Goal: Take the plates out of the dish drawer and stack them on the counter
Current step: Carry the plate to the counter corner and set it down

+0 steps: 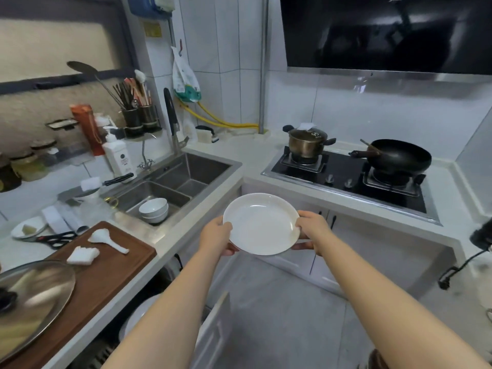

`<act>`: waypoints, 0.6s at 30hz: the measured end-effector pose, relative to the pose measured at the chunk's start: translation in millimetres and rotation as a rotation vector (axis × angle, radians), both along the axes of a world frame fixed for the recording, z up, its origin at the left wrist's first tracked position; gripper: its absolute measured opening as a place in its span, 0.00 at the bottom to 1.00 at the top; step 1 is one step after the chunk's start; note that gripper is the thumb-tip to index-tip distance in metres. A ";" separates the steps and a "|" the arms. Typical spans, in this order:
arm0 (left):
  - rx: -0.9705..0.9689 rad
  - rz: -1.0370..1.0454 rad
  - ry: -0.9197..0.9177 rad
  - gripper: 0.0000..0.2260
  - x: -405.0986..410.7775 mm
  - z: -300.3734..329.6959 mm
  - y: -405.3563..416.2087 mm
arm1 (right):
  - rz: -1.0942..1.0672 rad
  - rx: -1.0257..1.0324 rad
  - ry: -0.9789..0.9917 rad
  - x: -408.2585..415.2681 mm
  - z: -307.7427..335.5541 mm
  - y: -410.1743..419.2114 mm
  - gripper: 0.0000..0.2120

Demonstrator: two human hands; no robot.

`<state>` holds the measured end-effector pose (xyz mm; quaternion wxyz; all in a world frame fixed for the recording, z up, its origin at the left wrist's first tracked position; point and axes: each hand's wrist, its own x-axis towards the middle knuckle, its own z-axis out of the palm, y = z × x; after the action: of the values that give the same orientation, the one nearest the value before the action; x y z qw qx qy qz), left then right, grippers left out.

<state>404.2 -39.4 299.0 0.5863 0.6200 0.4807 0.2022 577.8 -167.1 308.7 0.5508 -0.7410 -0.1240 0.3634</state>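
Observation:
A white plate (262, 223) hangs in the air in front of me, level, above the floor between the two counters. My left hand (217, 237) grips its left rim and my right hand (312, 231) grips its right rim, thumbs on top. Below my left forearm the dish drawer (213, 331) stands pulled out, and another white plate (141, 312) shows inside it, partly hidden by my arm. The white counter (255, 158) runs along the left and far side.
A steel sink (170, 182) holds stacked white bowls (154, 210). A wooden cutting board (101, 272) with a rice spoon, a glass lid (32, 296) and scissors lie on the left counter. A pot (306, 141) and black wok (399, 155) sit on the stove.

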 end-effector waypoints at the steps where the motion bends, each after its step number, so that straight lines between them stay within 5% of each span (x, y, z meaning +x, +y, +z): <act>1: -0.007 0.011 -0.004 0.19 5.3 0.8 -0.7 | 0.009 0.001 0.000 6.9 0.6 0.7 0.22; 18: -0.004 -0.043 0.013 0.15 79.9 6.8 69.8 | -0.067 0.017 0.022 71.6 5.7 57.9 0.23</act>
<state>484.1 30.4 305.9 0.5888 0.6301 0.4715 0.1846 649.4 -109.2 314.3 0.5704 -0.7360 -0.0961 0.3517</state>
